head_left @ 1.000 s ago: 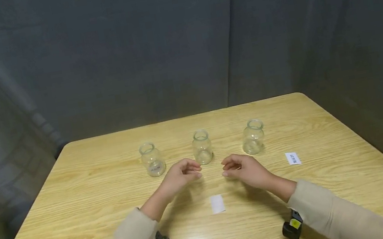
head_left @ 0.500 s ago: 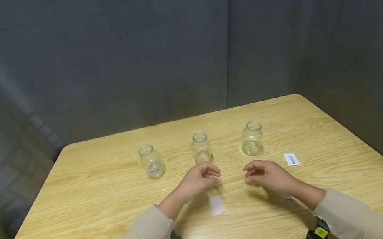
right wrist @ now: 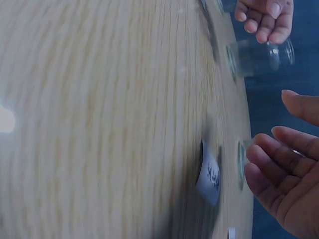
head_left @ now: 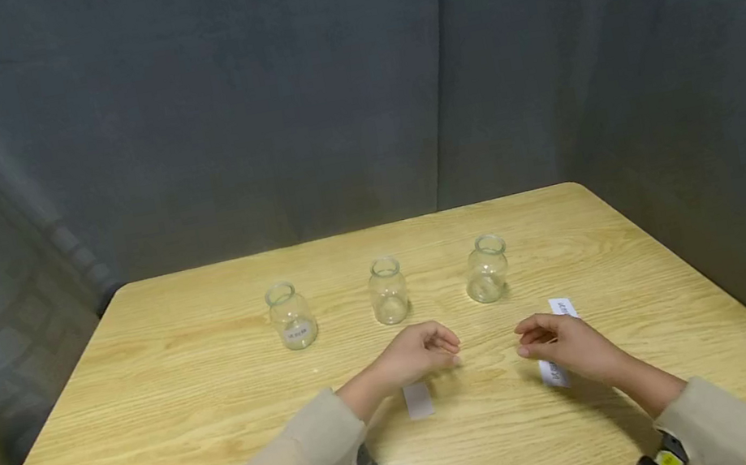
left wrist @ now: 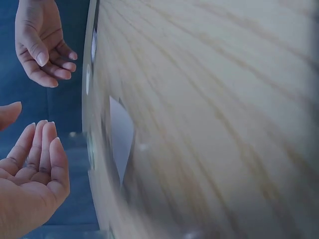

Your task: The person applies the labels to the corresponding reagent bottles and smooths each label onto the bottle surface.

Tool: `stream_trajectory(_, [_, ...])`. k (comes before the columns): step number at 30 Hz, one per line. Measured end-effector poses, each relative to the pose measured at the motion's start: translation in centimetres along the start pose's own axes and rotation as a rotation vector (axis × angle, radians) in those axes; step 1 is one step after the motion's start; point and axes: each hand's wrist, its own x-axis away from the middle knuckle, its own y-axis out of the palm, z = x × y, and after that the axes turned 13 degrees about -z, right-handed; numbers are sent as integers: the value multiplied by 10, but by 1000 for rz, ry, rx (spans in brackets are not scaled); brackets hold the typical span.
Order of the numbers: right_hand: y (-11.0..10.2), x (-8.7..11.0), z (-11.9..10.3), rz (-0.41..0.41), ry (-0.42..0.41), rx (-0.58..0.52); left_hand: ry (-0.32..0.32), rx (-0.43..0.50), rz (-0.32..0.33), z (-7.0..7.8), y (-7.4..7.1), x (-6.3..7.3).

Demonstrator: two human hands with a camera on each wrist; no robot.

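My left hand (head_left: pixel 419 355) hovers over the table's middle with fingers loosely bent and nothing in them. Just below it lies a plain white paper slip (head_left: pixel 419 402), curled up in the left wrist view. To the right, my right hand (head_left: pixel 574 351) is held over the table, thumb apart from the bent fingers, also without a thing in it. Under its fingers is a white slip with dark print (head_left: pixel 554 374), its edges lifted in the right wrist view. A second printed slip (head_left: pixel 562 306) lies farther back, partly covered by the right hand.
Three clear glass jars stand upright in a row behind the hands: a left jar (head_left: pixel 292 316) with a printed label low on it, a middle jar (head_left: pixel 389 291) and a right jar (head_left: pixel 486 269). Dark grey curtain (head_left: pixel 248 105) surrounds the wooden table (head_left: pixel 171 398).
Both hands have moved to the right and nearer the person. The printed slip by the right hand has come into sight, while the farther one is now partly covered. The jars stay put.
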Motion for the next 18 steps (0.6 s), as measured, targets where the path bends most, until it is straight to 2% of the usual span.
stream_trajectory(10, [-8, 16, 17, 1, 61, 95, -32, -11, -43, 2, 13, -14])
stream_trajectory(14, [-7, 16, 24, -39, 79, 81, -44, -19, -58, 1, 15, -17])
stream_trajectory(18, [-5, 14, 28, -43, 71, 108, -74, -62, -67, 0, 16, -22])
